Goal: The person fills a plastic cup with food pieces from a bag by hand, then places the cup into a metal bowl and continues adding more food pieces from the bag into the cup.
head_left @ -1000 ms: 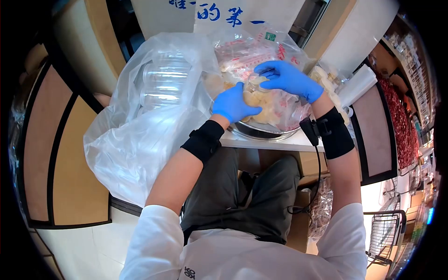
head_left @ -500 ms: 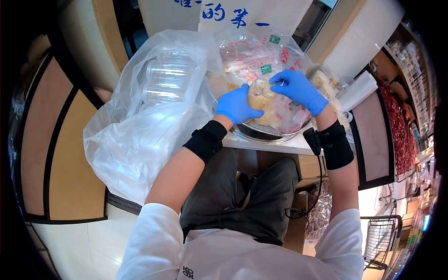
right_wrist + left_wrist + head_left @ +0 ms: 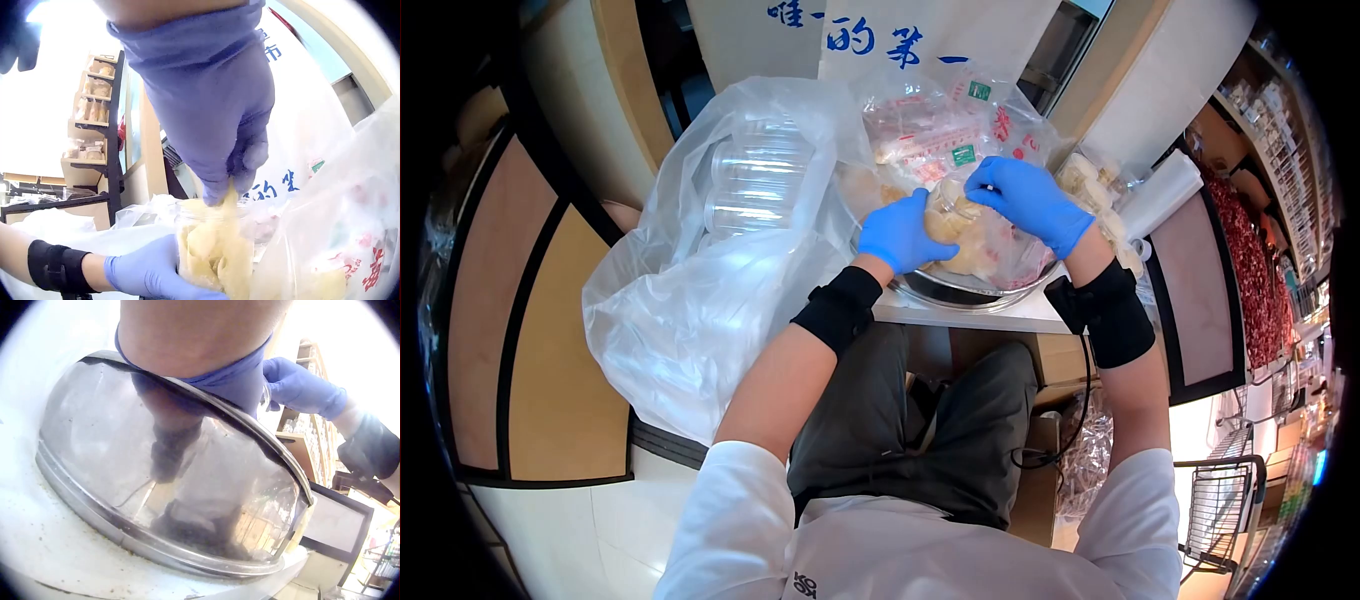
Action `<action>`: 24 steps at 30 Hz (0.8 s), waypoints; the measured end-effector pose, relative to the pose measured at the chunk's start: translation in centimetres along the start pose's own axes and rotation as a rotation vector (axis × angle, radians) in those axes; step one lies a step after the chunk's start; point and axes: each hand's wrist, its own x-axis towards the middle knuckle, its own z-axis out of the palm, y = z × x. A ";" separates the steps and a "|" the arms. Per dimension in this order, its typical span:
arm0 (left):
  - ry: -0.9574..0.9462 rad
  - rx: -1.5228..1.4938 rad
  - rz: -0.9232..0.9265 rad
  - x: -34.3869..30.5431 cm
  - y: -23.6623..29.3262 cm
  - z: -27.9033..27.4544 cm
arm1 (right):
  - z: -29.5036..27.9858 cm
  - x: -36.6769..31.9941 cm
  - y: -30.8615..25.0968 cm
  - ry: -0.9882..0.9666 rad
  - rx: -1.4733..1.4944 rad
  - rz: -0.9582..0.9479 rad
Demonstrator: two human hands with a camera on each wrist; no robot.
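In the right wrist view, a clear plastic jar [image 3: 187, 250] stands upright with pale yellow, dried-looking slices [image 3: 206, 247] inside. My blue-gloved left hand [image 3: 897, 235] holds it, fingers wrapped around its side. Over the mouth, my blue-gloved right hand [image 3: 1032, 203] pinches a pale yellow slice [image 3: 231, 192] between thumb and fingers, its lower end at the opening. Both hands work above a shiny steel basin [image 3: 181, 506]. A clear bag with red print [image 3: 920, 115] lies in and behind that basin, more pale slices showing in it.
To the left, a large translucent bag [image 3: 690, 330] holds stacked clear jars [image 3: 760, 185]. Bagged pale goods [image 3: 1090, 185] and a plastic roll [image 3: 1165, 195] lie at the right. A white board with blue writing [image 3: 940, 35] stands behind. The table's front edge [image 3: 1030, 322] runs below the basin.
My right hand drew off rightward from over the jar, then came back to its mouth, where it now pinches a slice. The left hand has kept its hold on the jar.
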 end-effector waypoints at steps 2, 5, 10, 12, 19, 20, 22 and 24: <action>-0.001 0.002 0.000 -0.1 0.1 -0.1 | 0.0 -0.1 0.0 -0.020 0.095 -0.039; 0.005 0.006 0.010 -0.1 0.0 0.0 | 0.0 0.0 -0.1 -0.063 0.216 -0.005; -0.042 0.036 0.011 0.0 0.1 -0.2 | 1.9 0.5 0.4 -0.088 0.527 0.017; -0.019 0.033 0.018 -0.2 0.2 -0.2 | 1.8 0.3 0.7 -0.055 0.556 0.036; -0.039 0.001 -0.001 0.1 0.1 -0.2 | 1.2 0.0 0.1 -0.006 0.332 0.096; -0.041 0.002 0.002 0.1 0.1 -0.1 | 1.3 -0.1 0.3 -0.004 0.332 0.098; -0.024 0.013 0.010 0.0 0.2 -0.2 | 1.3 0.1 0.2 -0.017 0.168 0.089; -0.002 0.028 0.006 -0.3 0.3 -0.2 | 0.9 0.2 0.2 -0.056 0.041 0.103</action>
